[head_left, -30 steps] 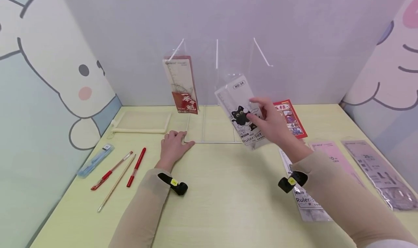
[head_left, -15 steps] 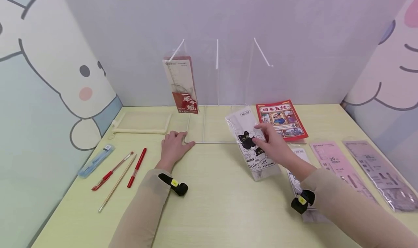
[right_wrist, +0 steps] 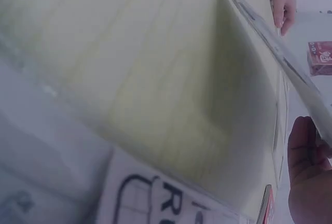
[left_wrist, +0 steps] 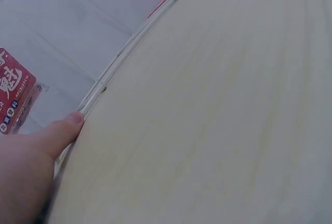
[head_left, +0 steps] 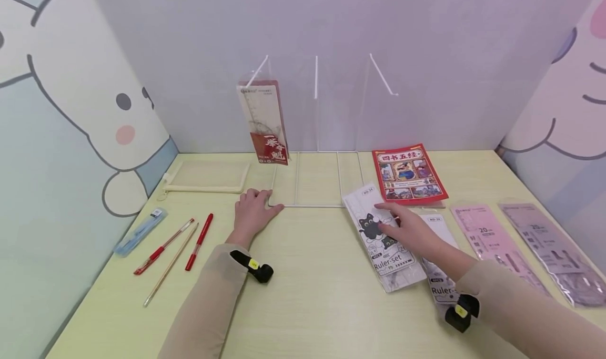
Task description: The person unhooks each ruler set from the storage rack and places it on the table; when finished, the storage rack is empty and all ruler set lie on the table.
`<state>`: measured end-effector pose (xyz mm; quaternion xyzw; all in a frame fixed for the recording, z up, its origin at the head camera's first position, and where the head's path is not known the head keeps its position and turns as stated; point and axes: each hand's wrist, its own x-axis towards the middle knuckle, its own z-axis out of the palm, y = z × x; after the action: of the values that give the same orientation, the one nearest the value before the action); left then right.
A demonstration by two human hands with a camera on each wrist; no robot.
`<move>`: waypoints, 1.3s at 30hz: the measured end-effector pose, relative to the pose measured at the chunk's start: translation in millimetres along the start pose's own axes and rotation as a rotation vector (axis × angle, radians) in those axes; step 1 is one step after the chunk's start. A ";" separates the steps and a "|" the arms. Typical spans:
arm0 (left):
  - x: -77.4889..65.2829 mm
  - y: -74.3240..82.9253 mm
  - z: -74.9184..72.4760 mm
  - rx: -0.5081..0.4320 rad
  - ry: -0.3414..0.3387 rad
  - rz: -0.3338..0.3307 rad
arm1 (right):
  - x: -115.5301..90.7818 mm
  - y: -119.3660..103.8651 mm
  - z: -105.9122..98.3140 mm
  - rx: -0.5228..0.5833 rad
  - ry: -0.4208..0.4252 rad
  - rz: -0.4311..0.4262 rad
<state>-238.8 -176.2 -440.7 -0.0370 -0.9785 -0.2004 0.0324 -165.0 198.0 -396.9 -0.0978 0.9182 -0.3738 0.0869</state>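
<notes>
My right hand pinches the right edge of a ruler set in a clear packet with black cats on its card. In the right wrist view this ruler set is tilted, its shadow falling on the table. At the left front corner of a white wire display rack, my left hand grips the base, and the thumb lies on the front bar in the left wrist view. From the rack's left hook hangs a red and beige ruler packet. The middle and right hooks hold nothing.
A second cat ruler set lies partly under my right forearm. Beyond it are a pink packet, a greyish-purple packet and a red booklet. Leftward lie a mesh pouch, blue case, red pens and pencil.
My right hand has brought the cat ruler set down and toward me, away from the hooks, to low over the table. The left hand stays on the rack's base.
</notes>
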 end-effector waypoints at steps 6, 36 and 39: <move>0.0 -0.3 0.6 0.000 0.000 -0.002 | -10.2 4.0 -1.5 -0.037 -0.024 -0.007; 0.4 -2.1 1.7 -0.007 0.007 0.004 | -23.1 2.5 -8.7 -0.355 -0.219 0.061; 0.3 -1.7 1.1 -0.007 0.007 0.006 | -18.3 -0.3 -10.8 -0.342 -0.178 0.032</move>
<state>-239.3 -177.3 -442.4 -0.0393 -0.9776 -0.2038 0.0361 -149.9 209.5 -387.5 -0.1294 0.9585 -0.2006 0.1559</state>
